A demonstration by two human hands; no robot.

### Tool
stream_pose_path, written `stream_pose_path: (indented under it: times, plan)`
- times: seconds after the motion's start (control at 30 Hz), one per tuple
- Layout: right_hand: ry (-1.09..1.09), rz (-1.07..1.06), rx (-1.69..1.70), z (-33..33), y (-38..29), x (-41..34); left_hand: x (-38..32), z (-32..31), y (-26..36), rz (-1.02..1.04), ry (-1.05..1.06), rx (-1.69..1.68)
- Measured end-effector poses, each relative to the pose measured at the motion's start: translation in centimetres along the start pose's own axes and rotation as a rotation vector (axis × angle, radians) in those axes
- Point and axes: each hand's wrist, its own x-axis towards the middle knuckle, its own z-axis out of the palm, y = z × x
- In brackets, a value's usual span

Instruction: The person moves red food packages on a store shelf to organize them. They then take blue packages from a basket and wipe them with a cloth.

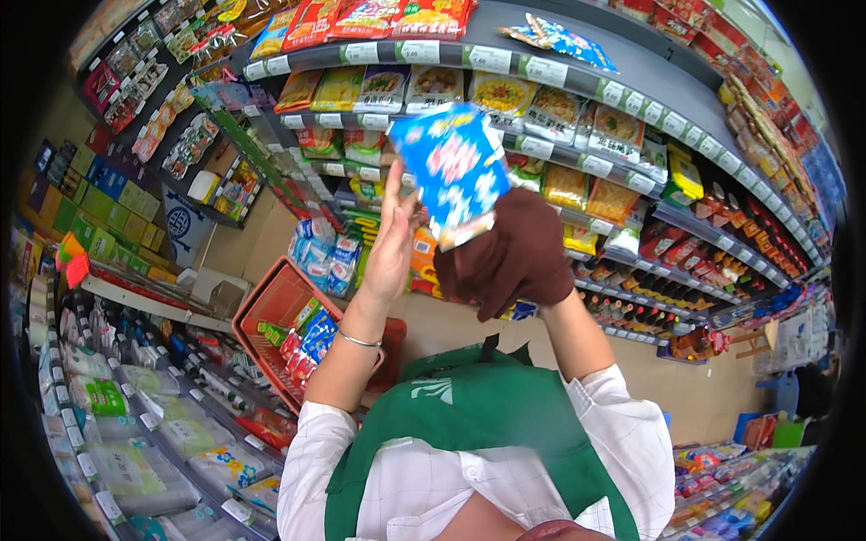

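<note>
A glossy blue packet with red and white print is held up in front of the shelves, slightly blurred. Dark brown fabric, seemingly a glove, covers my right hand, which grips the packet by its lower right end. At the packet's left edge is my left hand, bare, with a bangle at the wrist and fingers pointing up. Part of its fingers is hidden, so whether it also grips the packet is unclear. On the upper shelf lie similar blue packets, beside several red packets.
An orange-red plastic basket holding packets stands low at my left, near blue-and-white packs on the floor. Shelf rows with price tags curve ahead. Stocked shelves lie close at left. Bottles line the lower right shelf.
</note>
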Motion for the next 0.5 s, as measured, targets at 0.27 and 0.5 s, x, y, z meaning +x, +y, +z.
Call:
stream_pose_path:
  times: [0.27, 0.5]
  plan:
    - [0.168, 0.562, 0.601, -4.3, 9.5, 10.6, -0.8, -0.7, -2.2, -0.214, -0.025, 0.128]
    - [-0.366, 0.606, 0.609, 3.9, 6.2, 7.3, -3.3, -4.1, -5.8, -0.276, 0.215, 0.004]
